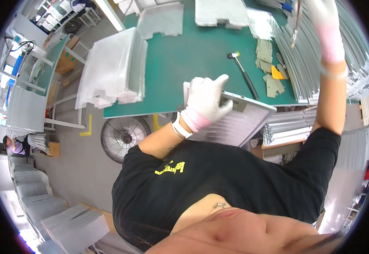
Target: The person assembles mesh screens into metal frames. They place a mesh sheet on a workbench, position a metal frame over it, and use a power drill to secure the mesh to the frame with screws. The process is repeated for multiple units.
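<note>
My left hand [205, 99], in a white glove with a pink cuff, grips the upper edge of a perforated metal panel [231, 122]. Its thumb and index finger stick out. The panel tilts down at the table's near edge, in front of my body. My right hand [323, 15], gloved the same way, is raised at the far right, its fingers cut off by the picture's rim. Beside it a thin metal rod-like tool [295, 31] points downward; whether I hold it is not visible. A hammer [243, 76] with a dark handle lies on the table.
The green table [167, 63] bears stacked mesh sheets [112, 67] at left and notched panels [220, 12] at the back. Long metal strips [307, 67] fill the right side, near grey-green scraps [273, 86] and a yellow piece [277, 73]. A floor fan [125, 137] stands below.
</note>
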`<state>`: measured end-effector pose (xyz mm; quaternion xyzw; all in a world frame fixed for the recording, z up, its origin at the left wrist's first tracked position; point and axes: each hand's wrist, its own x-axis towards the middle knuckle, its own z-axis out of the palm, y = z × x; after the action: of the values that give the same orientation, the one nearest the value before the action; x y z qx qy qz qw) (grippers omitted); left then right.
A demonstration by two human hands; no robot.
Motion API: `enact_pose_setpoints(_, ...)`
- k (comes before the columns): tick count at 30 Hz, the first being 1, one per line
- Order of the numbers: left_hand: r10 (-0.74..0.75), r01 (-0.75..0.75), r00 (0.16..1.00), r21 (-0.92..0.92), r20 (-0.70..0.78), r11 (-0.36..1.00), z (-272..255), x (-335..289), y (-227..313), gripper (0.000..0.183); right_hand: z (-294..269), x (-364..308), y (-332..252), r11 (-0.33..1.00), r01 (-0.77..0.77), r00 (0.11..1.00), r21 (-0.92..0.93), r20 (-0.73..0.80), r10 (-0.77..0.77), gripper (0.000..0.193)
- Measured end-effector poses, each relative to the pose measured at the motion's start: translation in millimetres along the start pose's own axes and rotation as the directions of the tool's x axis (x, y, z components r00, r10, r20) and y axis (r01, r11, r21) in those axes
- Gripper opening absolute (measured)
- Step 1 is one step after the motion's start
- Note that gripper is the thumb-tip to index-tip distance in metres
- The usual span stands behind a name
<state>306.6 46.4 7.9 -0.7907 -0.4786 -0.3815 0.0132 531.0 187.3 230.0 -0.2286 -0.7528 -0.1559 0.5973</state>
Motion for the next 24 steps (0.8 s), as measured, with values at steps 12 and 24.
enact_pose_setpoints(12,0.288,-0.229,0.941,0.294,-0.175,0.928,-94,-12,-49,0.041,-131,-143,-89,0.841,-0.52,0.51,-0.148,0.737,0.445,0.068)
enact_pose_setpoints(24,-0.649,0.51,0.749,0.508,0.134,0.694,-181,-138,-228,0.082,-346,-22,5,0.736,-0.302,0.948,-0.605,-0.269,0.168,0.03)
